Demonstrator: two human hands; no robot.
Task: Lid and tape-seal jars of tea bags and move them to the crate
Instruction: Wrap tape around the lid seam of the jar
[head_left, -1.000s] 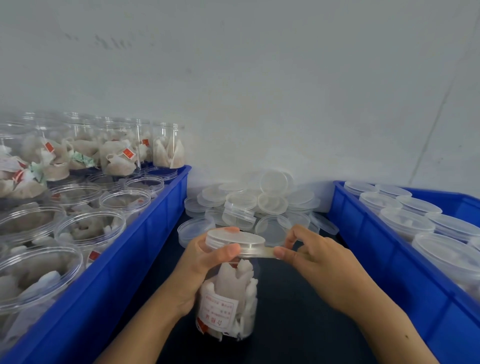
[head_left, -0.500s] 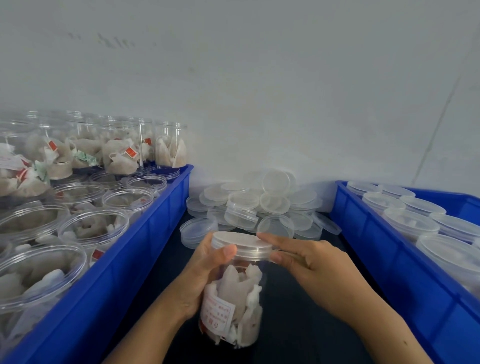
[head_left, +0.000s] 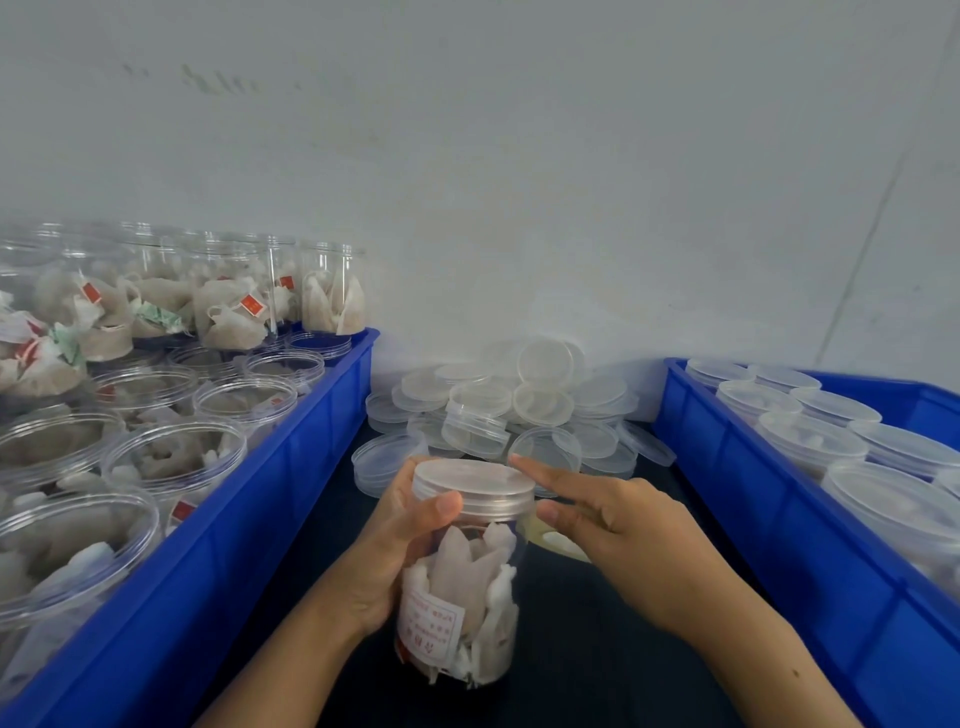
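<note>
A clear jar of tea bags (head_left: 467, 597) with a white label stands on the dark table between two crates. A translucent lid (head_left: 472, 480) sits on it. My left hand (head_left: 395, 540) grips the jar's upper left side, thumb on the front just under the lid. My right hand (head_left: 623, 535) touches the lid's right edge: the straight index finger lies along the far rim and the thumb presses the near rim. Tape on the rim is too clear to make out. Part of a pale yellowish object (head_left: 558, 543) shows under my right hand.
The blue crate at left (head_left: 291, 431) holds several open jars of tea bags, some stacked at the back. The blue crate at right (head_left: 753, 493) holds several lidded jars. A pile of loose lids (head_left: 519, 405) lies against the wall behind the jar.
My right hand no longer pinches a tape strip off the lid's right side; its index finger and thumb now lie against the rim. The jar has tilted slightly in my left hand.
</note>
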